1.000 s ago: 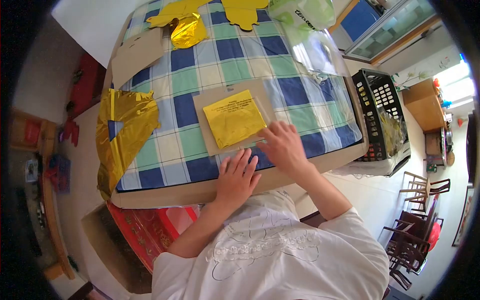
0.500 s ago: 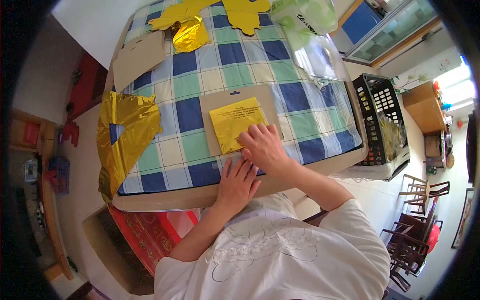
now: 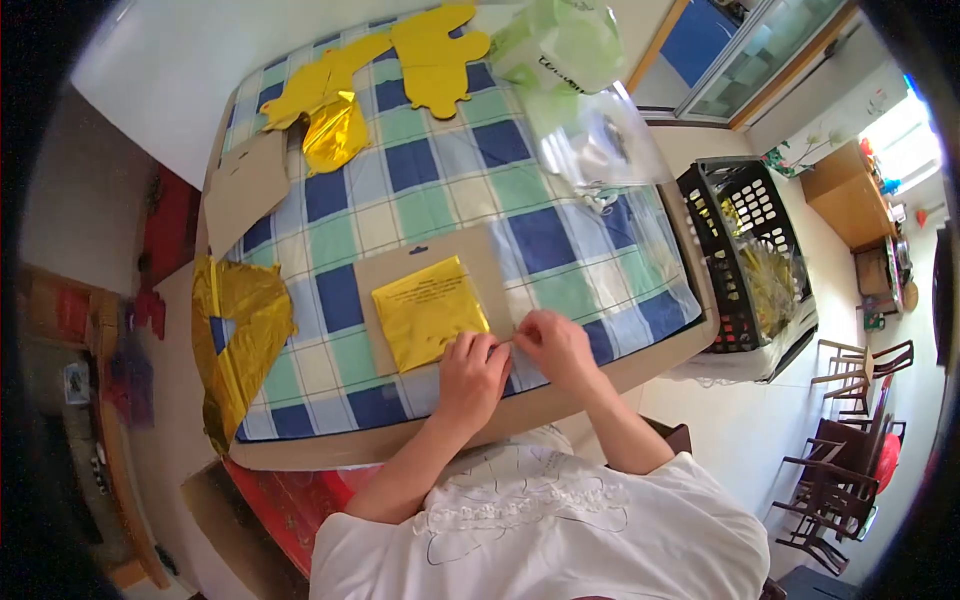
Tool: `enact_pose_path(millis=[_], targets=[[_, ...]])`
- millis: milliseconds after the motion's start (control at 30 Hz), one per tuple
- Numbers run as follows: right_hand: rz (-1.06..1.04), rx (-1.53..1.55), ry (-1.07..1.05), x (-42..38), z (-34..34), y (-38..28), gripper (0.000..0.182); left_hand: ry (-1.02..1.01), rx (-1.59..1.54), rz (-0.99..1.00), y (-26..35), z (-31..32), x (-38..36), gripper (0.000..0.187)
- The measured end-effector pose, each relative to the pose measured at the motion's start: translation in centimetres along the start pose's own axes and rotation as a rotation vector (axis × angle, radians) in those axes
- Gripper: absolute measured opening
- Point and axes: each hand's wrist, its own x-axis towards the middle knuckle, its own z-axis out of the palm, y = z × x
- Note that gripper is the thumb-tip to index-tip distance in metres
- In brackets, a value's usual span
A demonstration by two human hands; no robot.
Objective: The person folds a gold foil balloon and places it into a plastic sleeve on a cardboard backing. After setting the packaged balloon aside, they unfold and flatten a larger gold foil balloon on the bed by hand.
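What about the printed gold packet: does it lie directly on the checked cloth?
No, the printed gold packet lies on a brown card, which shows above and beside it.

unreadable print on yellow packet (image 3: 430,312), green bag (image 3: 572,50)

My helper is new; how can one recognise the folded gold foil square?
On the blue-green checked cloth, near its front edge, lies flat brown cardboard. The folded gold foil square sits on it, compact and printed, unlike the sprawling gold foil sheet at left.
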Motion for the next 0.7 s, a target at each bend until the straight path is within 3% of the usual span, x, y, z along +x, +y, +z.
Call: enact_pose_path(millis=[167,267,367,700], targets=[[0.08,0.308,-0.026,0.2,0.1,-0.3,0.014,0.066,-0.012,-0.017,0.2,0.8,0.7,0.02],[0.216,0.68,-0.058,0.4,0.2,-0.2,0.018,0.113,-0.042,-0.041,0.2,0.8,0.7,0.02],[0.314,0.715,-0.165,0.5,-0.6,-1.0,0.025,0.128,-0.065,-0.03,-0.1,0.8,0.6,0.019],[0.264,0.657,-0.013,0.1,0.9,-1.3,0.027,0.051,-0.048,0.101,-1.7,0.7,0.6,0.015]])
